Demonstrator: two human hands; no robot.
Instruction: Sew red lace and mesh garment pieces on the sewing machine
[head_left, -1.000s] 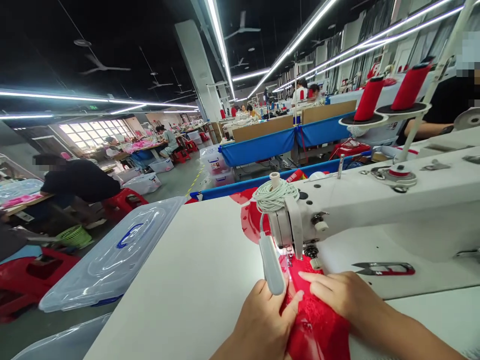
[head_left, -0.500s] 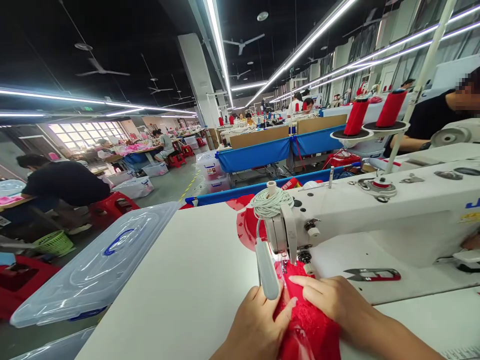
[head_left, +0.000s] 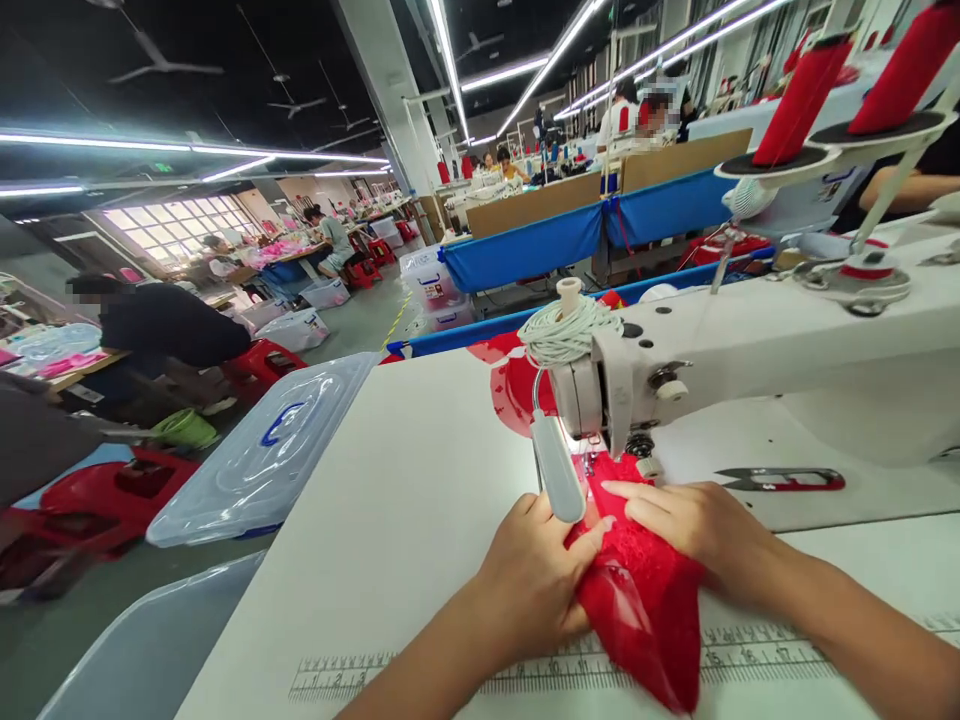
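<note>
A piece of red lace fabric [head_left: 652, 580] lies under the needle area of a white sewing machine [head_left: 750, 350], its loose end pointed toward me. My left hand [head_left: 536, 570] pinches its left edge between thumb and fingers, partly behind the grey lamp [head_left: 559, 470]. On the right side, my right hand [head_left: 697, 525] presses the fabric with its index finger stretched toward the presser foot [head_left: 589, 462] and the others bent together; their tips are partly hidden. A sheer red piece [head_left: 517, 390] lies behind the machine head.
Thread snips [head_left: 780, 480] rest on the machine bed at right. A printed ruler scale [head_left: 345, 675] runs along the white table's [head_left: 390, 500] front. To the left stands a clear lidded bin [head_left: 255, 450]. Red thread cones [head_left: 802, 100] stand above the machine; other people sit at stations beyond.
My view has shifted lower and to the right, showing the ruler scale. Both hands keep about the same hold on the fabric, whose near end now shows as a point.
</note>
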